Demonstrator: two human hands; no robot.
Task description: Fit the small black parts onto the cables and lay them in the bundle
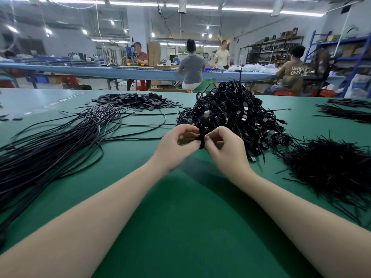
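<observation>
Above the green table (180,217), my left hand (176,146) and my right hand (224,149) meet at the middle, both pinching one small coiled black cable (201,137) between their fingertips. Whether a small black part sits on it is hidden by my fingers. Behind the hands rises a heap of coiled black cables (236,109) with plugs. A pile of small flat black parts (136,101) lies at the far left centre. A long bundle of straight black cables (50,149) fans out across the left side.
A heap of thin black ties (329,167) lies at the right, with more thin strands (347,111) at the far right edge. Beyond the table's far edge, several people work at a long blue bench (120,72); shelves stand at the back right.
</observation>
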